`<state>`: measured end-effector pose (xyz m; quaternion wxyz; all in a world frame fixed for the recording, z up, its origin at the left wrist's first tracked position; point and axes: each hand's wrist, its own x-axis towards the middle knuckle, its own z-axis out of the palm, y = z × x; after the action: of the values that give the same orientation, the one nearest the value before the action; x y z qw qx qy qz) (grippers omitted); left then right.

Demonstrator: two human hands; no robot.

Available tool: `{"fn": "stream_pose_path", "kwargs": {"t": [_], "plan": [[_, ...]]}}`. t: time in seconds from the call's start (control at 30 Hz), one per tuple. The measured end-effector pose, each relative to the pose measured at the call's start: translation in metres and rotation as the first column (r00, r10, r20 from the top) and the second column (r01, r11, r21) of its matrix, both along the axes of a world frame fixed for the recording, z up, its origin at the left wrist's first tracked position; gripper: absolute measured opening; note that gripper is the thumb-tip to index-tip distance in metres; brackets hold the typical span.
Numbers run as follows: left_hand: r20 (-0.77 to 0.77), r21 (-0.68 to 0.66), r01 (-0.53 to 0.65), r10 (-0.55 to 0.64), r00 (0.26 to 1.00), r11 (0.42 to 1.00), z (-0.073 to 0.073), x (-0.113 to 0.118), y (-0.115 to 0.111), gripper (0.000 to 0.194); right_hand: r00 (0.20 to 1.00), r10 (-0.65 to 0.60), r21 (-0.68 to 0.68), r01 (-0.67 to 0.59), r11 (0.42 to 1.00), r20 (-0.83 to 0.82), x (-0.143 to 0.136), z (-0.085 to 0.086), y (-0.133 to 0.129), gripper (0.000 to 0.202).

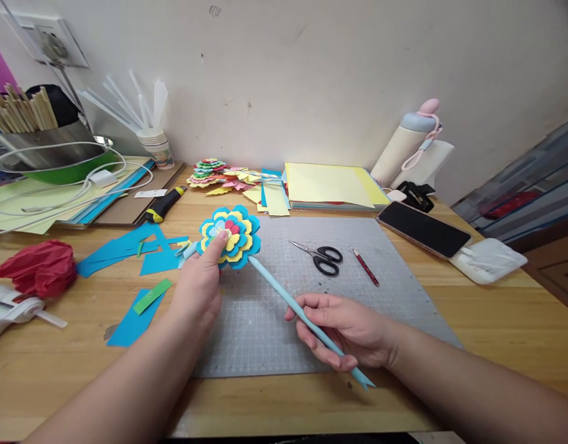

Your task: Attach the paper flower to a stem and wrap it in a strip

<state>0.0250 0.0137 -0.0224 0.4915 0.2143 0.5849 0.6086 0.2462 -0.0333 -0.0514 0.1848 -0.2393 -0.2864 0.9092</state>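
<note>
My left hand (204, 277) pinches a layered paper flower (240, 243), its thumb lying across the middle. Blue and yellow petals ring a small centre of red, yellow and pale blue. A rolled light-blue paper stem (277, 286) slants from the flower's lower edge down to the right. Around that stem's lower half curl the fingers of my right hand (337, 327); a notched tip sticks out below them. How the stem meets the back of the flower is hidden. Beneath both hands is a grey cutting mat (265, 345). Black-handled scissors (325, 260) and a red pencil (366, 267) lie on it.
Blue paper scraps (121, 250), crumpled red paper (38, 268) and a white glue gun (8, 311) are at left. Finished paper flowers (214, 174) and a yellow-topped paper stack (330, 182) stand along the wall. A phone (425, 228) and white charger (489, 259) lie at right.
</note>
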Motion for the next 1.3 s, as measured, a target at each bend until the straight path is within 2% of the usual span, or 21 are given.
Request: {"fn": "stream_pose_path", "kwargs": {"t": [0.3,0.5,0.63,0.73,0.83,0.93,1.03,1.1,1.2,1.3], "plan": [[0.03,0.006,-0.006,0.006,1.0,1.0,0.002,0.0,-0.001,0.034,0.998,-0.02,0.001,0.02,1.0,0.067,0.001,0.007,0.0,0.019],[0.08,0.036,0.072,-0.075,0.994,0.997,0.005,-0.002,0.002,0.032,0.994,-0.051,0.022,0.049,0.999,0.097,0.001,0.006,0.001,0.019],[0.096,0.115,0.153,-0.164,0.982,0.982,0.008,-0.005,0.001,0.034,0.991,-0.077,0.103,0.066,0.992,0.108,0.004,0.009,0.005,0.02],[0.023,0.177,0.091,-0.097,0.995,0.98,0.006,-0.008,0.002,0.039,0.982,-0.126,0.228,0.092,0.969,0.142,0.009,0.011,0.008,0.023],[-0.006,0.217,0.034,-0.034,0.999,0.976,0.003,-0.009,0.002,0.042,0.943,-0.219,0.422,0.097,0.901,0.252,0.012,0.013,0.011,0.024],[0.026,0.222,0.121,-0.13,0.991,0.967,0.002,-0.007,0.001,0.037,0.863,-0.338,0.603,0.05,0.796,0.375,0.014,0.013,0.013,0.024],[0.055,0.206,0.172,-0.187,0.981,0.963,0.004,-0.004,-0.001,0.026,0.765,-0.452,0.724,-0.027,0.689,0.459,0.014,0.013,0.013,0.026],[0.079,0.216,0.198,-0.219,0.972,0.956,0.008,-0.002,-0.002,0.017,0.686,-0.546,0.808,-0.105,0.58,0.481,0.014,0.014,0.013,0.026],[0.124,0.267,0.237,-0.277,0.953,0.934,0.016,0.001,-0.002,0.012,0.602,-0.658,0.885,-0.213,0.414,0.453,0.016,0.015,0.012,0.025],[0.219,0.292,0.2,-0.269,0.938,0.935,0.02,0.003,-0.003,0.029,0.569,-0.693,0.897,-0.258,0.36,0.442,0.016,0.015,0.011,0.024]]}}
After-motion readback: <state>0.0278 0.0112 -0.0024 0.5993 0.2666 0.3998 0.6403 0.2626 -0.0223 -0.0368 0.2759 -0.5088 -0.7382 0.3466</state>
